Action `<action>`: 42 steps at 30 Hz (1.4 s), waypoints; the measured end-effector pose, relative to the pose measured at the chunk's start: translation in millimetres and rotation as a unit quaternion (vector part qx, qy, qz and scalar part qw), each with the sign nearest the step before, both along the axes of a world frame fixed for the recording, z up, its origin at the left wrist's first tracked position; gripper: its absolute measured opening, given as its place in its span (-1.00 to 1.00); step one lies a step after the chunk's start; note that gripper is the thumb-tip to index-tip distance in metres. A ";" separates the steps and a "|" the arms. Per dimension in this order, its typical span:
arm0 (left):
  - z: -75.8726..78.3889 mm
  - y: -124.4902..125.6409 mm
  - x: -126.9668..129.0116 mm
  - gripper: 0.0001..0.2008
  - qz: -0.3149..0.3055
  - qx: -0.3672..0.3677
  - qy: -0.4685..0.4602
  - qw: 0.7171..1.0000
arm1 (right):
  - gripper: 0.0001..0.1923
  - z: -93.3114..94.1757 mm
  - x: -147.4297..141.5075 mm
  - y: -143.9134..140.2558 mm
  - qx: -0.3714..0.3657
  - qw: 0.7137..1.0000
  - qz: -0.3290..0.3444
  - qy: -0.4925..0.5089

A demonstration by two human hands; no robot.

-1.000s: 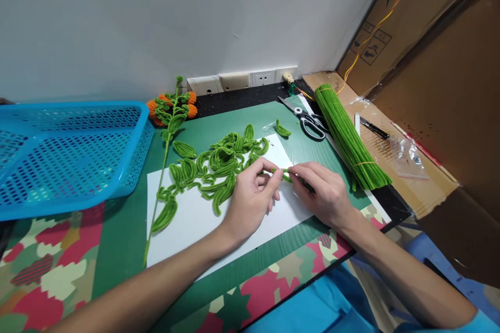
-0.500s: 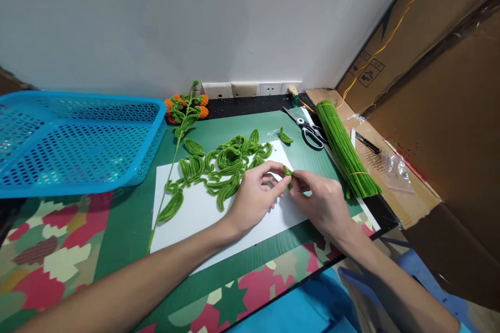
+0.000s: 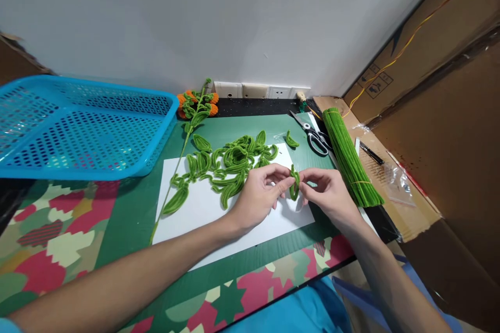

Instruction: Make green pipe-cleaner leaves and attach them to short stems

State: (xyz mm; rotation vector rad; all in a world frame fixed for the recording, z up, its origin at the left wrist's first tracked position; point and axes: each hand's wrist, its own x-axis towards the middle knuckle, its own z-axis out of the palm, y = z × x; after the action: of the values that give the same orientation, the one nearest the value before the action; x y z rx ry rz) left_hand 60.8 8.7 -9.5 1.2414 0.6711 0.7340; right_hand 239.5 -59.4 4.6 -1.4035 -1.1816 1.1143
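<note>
While both forearms reach in over the table's (image 3: 133, 218) near edge, the left hand (image 3: 260, 195) pinches a small, fuzzy green wire loop (image 3: 294, 190) between thumb and forefinger, above the right side of a flat white paper sheet (image 3: 195, 213). The right hand (image 3: 332, 190), its thumb and forefinger bent, meets the loop's other side; whether it grips or merely touches, I cannot tell. Velvety, curled green leaves (image 3: 234, 158) overlap on the sheet, whose near left corner the left forearm hides. Toward the table's left edge, a perforated blue plastic basket (image 3: 158, 130) is cut off.
</note>
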 end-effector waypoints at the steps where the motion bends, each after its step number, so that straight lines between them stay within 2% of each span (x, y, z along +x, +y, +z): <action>1: 0.3 0.2 -0.2 -0.67 -0.003 0.001 0.002 1.000 | -0.77 -2.5 0.4 1.6 -0.006 1.000 0.005 0.023; 5: 1.6 0.5 -0.8 -0.67 -0.016 0.002 0.002 1.000 | -0.70 -10.6 -1.1 5.1 -0.011 0.997 0.006 0.080; 16: -1.2 0.6 -0.7 -0.66 -0.028 -0.011 0.005 1.000 | -0.63 -15.5 2.9 5.5 -0.010 0.993 0.038 0.115; 22: -1.5 0.4 -1.6 -0.67 -0.029 -0.013 0.000 0.999 | -0.70 -20.3 6.4 5.7 -0.017 0.987 0.068 0.142; 30: -5.7 0.9 -1.5 -0.68 -0.025 -0.008 -0.003 1.000 | -0.73 -19.5 6.1 6.6 -0.027 0.984 0.055 0.169; 39: -1.6 0.6 -1.6 -0.69 -0.015 -0.013 0.023 1.000 | -0.72 -16.1 -0.4 4.1 0.034 0.997 0.040 0.057; 42: -0.2 0.3 -0.7 -0.70 -0.007 -0.013 0.022 1.000 | -0.74 -17.3 -0.9 3.0 0.039 0.996 0.049 0.064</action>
State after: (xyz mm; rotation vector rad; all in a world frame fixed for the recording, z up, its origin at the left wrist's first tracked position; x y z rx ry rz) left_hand 60.1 9.0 -9.7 1.2400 0.7052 0.6862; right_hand 238.6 -56.4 -12.7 -1.2085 -1.1993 1.1958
